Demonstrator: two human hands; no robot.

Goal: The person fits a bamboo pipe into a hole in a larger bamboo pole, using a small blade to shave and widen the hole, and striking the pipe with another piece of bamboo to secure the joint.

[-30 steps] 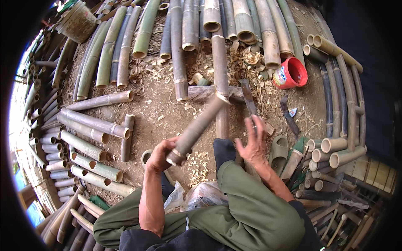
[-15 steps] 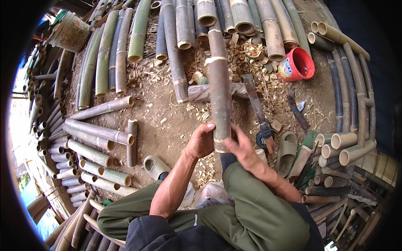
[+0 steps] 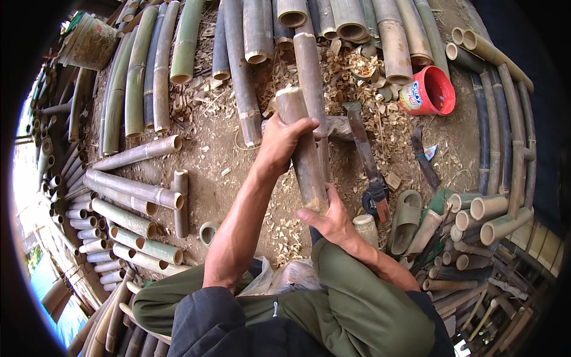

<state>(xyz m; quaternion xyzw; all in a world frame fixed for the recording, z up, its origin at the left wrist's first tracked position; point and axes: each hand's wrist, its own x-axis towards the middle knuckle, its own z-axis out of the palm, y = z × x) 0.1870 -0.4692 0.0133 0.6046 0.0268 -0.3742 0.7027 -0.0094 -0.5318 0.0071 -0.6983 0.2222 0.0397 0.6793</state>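
Observation:
A short brown bamboo section [image 3: 307,166] is held tilted above my lap, its pale cut top pointing away from me. My left hand [image 3: 278,144] wraps round its upper part, thumb across the front. At the lower end, my right hand [image 3: 334,223] is closed round the tube, thumb toward the rim. Behind it a longer bamboo pole [image 3: 309,71] rests across a wooden log [image 3: 340,127]. To the right of the log lies a large knife [image 3: 363,143] with a dark-wrapped handle.
A curved blade [image 3: 424,157] lies farther right, below a red bucket [image 3: 429,92]. Green sandals [image 3: 405,221] sit near my knees. Bamboo poles [image 3: 143,77] line the far side, with more stacked left and right. Wood chips [image 3: 357,77] cover much of the dirt floor.
My left hand has moved from the lower end up to the section's upper part. The bamboo has come nearer and now tilts, its top leaning left. My right hand stays at the lower end.

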